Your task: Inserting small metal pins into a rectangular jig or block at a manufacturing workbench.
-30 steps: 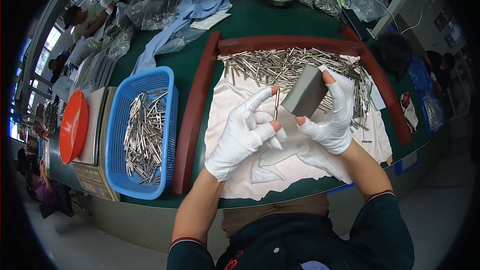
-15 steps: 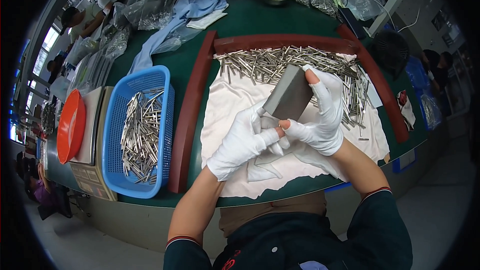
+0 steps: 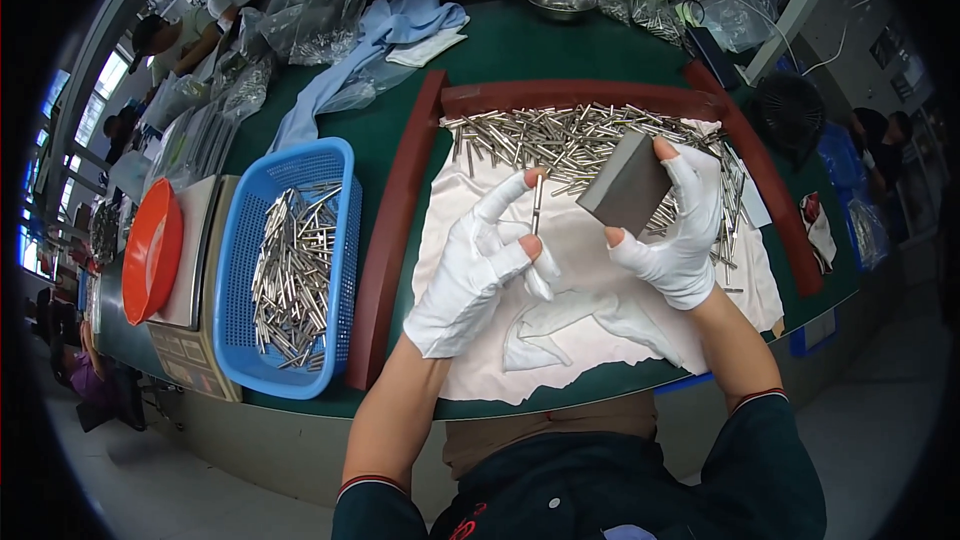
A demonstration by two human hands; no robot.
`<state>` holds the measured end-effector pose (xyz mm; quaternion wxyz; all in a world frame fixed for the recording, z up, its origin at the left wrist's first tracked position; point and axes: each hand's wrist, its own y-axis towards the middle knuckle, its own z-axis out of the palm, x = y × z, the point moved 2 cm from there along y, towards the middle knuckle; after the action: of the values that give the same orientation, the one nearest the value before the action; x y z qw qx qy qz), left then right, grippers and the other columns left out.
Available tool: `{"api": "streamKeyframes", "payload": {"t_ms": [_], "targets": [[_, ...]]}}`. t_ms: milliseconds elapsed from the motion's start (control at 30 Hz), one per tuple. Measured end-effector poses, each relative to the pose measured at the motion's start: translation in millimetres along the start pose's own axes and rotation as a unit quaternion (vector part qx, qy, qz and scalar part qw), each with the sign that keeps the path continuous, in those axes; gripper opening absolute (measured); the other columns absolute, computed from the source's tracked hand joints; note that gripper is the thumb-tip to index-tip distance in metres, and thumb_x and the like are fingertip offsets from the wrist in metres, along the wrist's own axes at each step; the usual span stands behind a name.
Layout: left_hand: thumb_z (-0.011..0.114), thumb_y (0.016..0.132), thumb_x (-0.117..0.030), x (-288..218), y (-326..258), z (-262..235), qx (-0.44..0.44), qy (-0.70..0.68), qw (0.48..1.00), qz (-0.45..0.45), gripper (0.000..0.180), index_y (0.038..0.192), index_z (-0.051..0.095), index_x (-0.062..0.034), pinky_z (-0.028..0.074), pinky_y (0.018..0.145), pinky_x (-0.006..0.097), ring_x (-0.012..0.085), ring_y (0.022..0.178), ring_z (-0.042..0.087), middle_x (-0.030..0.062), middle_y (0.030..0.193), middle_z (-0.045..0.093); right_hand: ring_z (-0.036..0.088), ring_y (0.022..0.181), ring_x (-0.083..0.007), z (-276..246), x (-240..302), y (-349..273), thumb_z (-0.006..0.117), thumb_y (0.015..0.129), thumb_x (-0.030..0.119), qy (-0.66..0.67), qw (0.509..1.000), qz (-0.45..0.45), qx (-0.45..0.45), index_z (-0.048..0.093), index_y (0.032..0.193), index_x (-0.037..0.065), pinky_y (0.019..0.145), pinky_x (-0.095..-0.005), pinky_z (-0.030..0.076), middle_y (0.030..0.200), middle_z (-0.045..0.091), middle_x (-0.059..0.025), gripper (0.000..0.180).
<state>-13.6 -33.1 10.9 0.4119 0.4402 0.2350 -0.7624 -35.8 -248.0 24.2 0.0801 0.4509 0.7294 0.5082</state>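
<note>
My left hand (image 3: 476, 270), in a white glove with bare thumb and fingertip, pinches a slim metal pin (image 3: 537, 205) upright. To its right, my right hand (image 3: 680, 225), gloved the same way, grips a dark grey rectangular block (image 3: 630, 183) by its edges between thumb and fingers. The two hands are apart, above a pale pink cloth (image 3: 480, 340). Many similar metal pins (image 3: 540, 135) lie in a loose heap along the cloth's far and right sides. A crumpled white cloth (image 3: 590, 315) lies below the hands.
Dark red bars (image 3: 395, 230) border the cloth at left, back and right. At left stand a blue basket (image 3: 350, 210) holding pins and a red-orange bowl (image 3: 152, 250) on a scale. Farther back are a blue cloth (image 3: 345, 70), a metal bowl (image 3: 560, 2) and plastic bags (image 3: 740, 15).
My hands have moved apart. The pin now shows clear of the block in my left hand, while the block has shifted right with my right hand. The view has shifted slightly.
</note>
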Motion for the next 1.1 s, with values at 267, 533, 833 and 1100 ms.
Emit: {"api": "streamKeyframes", "payload": {"t_ms": [267,533,833,1100], "targets": [[0.067,0.088,-0.012,-3,-2,7,0.039,-0.042,0.997,-0.044,0.072,0.146,0.027,-0.0003,0.052,0.065,0.027,0.0151,0.068,0.064,0.0104,0.077,0.067,0.052,0.099,-0.0287,4,10,1,0.083,0.063,0.033,-0.014,0.999,-0.039,0.015,0.045,0.135,0.003,0.083,-0.0386,0.044,0.118,0.052,-0.0143,0.086],[0.069,0.087,-0.013,15,2,20,0.013,0.007,0.995,-0.097,0.071,0.144,0.030,0.0016,0.052,0.060,0.024,0.0154,0.068,0.064,0.0117,0.087,0.066,0.054,0.092,-0.0290,8,16,10,0.080,0.067,0.042,-0.006,0.995,-0.097,-0.018,0.045,0.134,0.004,0.079,-0.0410,0.044,0.114,0.055,-0.0137,0.084],[0.073,0.084,-0.018,14,0,21,-0.015,0.006,0.997,-0.071,0.061,0.132,0.042,0.0055,0.049,0.052,0.022,0.0134,0.054,0.060,0.0094,0.073,0.063,0.050,0.092,-0.0291,11,14,1,0.078,0.062,0.039,0.006,0.999,-0.042,-0.024,0.048,0.130,0.004,0.080,-0.0419,0.042,0.113,0.053,-0.0118,0.082],[0.074,0.084,-0.018,13,1,19,-0.040,-0.038,0.996,-0.065,0.057,0.127,0.045,0.0040,0.049,0.051,0.023,0.0146,0.055,0.061,0.0111,0.073,0.064,0.053,0.088,-0.0274,12,15,1,0.081,0.063,0.043,-0.022,0.998,-0.038,-0.042,0.052,0.127,0.003,0.075,-0.0382,0.044,0.114,0.056,-0.0130,0.082]]}}
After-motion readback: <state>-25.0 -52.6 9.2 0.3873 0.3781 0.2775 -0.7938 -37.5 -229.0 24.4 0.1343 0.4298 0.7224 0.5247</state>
